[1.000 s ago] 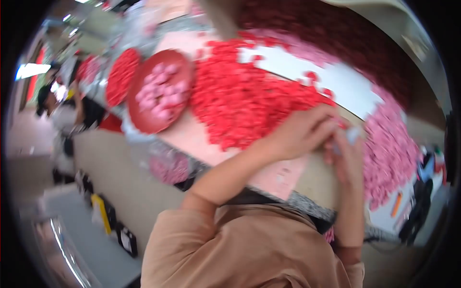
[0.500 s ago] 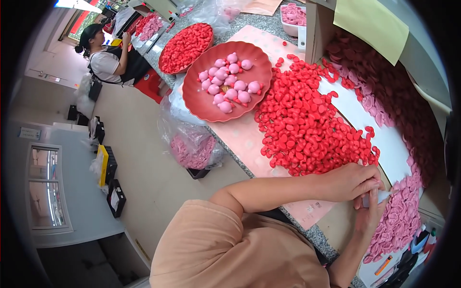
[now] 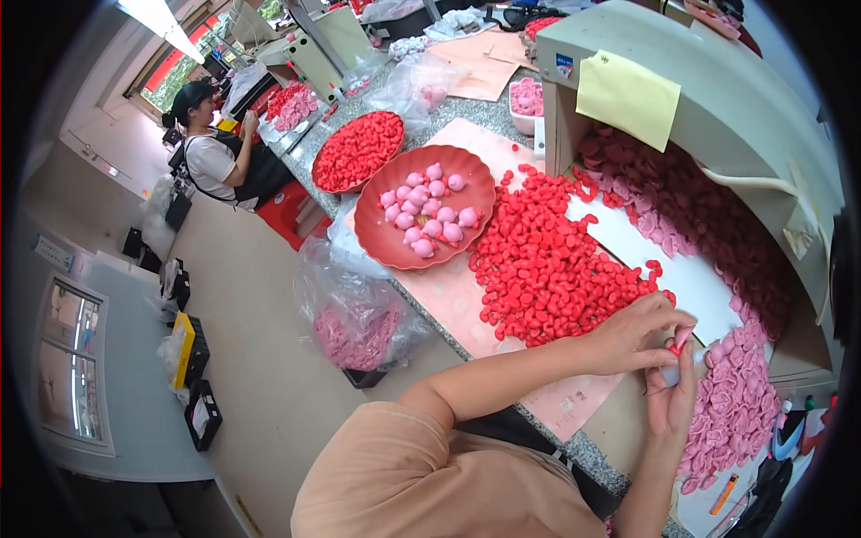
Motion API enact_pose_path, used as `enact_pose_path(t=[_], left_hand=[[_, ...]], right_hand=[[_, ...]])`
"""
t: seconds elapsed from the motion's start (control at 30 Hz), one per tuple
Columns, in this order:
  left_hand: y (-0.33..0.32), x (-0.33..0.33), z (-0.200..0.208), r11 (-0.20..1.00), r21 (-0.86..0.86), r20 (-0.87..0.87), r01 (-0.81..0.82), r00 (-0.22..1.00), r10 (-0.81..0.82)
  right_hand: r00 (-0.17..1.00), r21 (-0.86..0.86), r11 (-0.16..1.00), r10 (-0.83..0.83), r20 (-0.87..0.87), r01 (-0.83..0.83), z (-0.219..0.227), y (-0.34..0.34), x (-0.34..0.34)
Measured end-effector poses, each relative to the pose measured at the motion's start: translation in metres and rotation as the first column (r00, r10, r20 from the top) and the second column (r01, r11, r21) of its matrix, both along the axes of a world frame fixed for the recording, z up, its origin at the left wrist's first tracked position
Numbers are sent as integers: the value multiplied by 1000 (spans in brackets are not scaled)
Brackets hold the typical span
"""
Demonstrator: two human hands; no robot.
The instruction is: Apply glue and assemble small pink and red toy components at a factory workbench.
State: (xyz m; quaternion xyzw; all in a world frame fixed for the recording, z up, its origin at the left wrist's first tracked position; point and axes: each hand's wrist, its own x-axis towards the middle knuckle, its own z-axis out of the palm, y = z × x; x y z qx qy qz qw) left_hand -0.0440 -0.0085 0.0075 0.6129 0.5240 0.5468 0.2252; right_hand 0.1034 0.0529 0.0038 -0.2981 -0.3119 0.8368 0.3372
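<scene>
**Two hands meet over one small piece, between a red heap and a pink one**

The left hand (image 3: 628, 336) pinches a small pink-and-red piece (image 3: 683, 336) between thumb and forefinger. The piece is raised above the tabletop (image 3: 489, 109), near its right-hand end. The right hand (image 3: 674, 403), turned partly upward, curls around a pale object (image 3: 670, 373), which is too covered to identify; whether a right fingertip also touches the piece cannot be told. Holding both close together probably steadies the piece and keeps the pale object beside it.

The heap of red pieces (image 3: 556, 269) rests largely on a pale pink mat (image 3: 574, 408), left of the piece; the heap of pink petal-shaped pieces (image 3: 740, 394) lies to its right. This arrangement presumably keeps the colours apart and both supplies within reach. The raised rim of the scalloped dish (image 3: 375, 240) likely stops the pink balls (image 3: 423, 247) from rolling away.

Counts: one piece and one pale object in the hands; two red dishes, the scalloped one and, beyond it, a round dish (image 3: 334, 189) filled with red pieces; about seventeen pink balls, some overlapping; one orange pen (image 3: 725, 495); one yellow sheet (image 3: 628, 100); one clear bag (image 3: 323, 269) of pink pieces beside the tabletop; one seated co-worker (image 3: 211, 152). The heaps are too crowded to count.
</scene>
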Motion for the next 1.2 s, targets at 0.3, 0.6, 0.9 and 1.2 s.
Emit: enact_pose_path(t=[0.3, 0.6, 0.9, 1.2], left_hand=[[4, 8, -17, 954, -122, 752, 276, 653, -93], [12, -9, -15, 937, 132, 970, 323, 154, -190], [13, -5, -19, 930, 137, 990, 342, -10, -142], [0, -6, -13, 925, -91, 992, 370, 112, 53]], right_hand=[[990, -10, 991, 135, 43, -135, 5, -16, -5], [925, 451, 861, 57, 375, -236, 6, 3, 16], [924, 577, 777, 17, 381, -252, 4, 20, 45], [966, 633, 760, -247, 78, 143, 3, 19, 18]])
